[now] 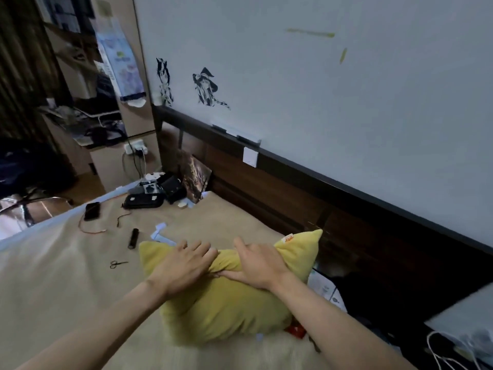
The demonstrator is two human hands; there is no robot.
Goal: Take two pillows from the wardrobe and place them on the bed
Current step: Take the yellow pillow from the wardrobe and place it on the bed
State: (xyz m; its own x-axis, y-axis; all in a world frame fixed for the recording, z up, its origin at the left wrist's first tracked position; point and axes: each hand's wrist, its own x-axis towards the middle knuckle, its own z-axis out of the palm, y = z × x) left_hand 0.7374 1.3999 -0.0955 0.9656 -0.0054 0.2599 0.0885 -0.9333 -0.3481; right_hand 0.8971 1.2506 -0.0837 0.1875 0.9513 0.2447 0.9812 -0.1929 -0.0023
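A plump yellow fabric pillow (pixel 226 303) lies near the beige bed's (pixel 66 289) headboard edge. The left hand (pixel 184 265) and right hand (pixel 260 265) press flat on it, fingers spread, gripping nothing.

pillow (pixel 226 311): plain yellow-green, with a small orange tag at its far corner
bed cover (pixel 66 284): plain beige-tan
headboard (pixel 280 193): dark brown wood with a black top rail
wall (pixel 346 89): pale grey-white, with two black line-drawn figures and two yellow-green streaks
switch plate (pixel 250 156): white
phone (pixel 92 210): black
scissors (pixel 117 264): dark
cylinder (pixel 133 238): black
thin cable (pixel 90 228): red-orange
curtain (pixel 18 76): brown, vertically striped
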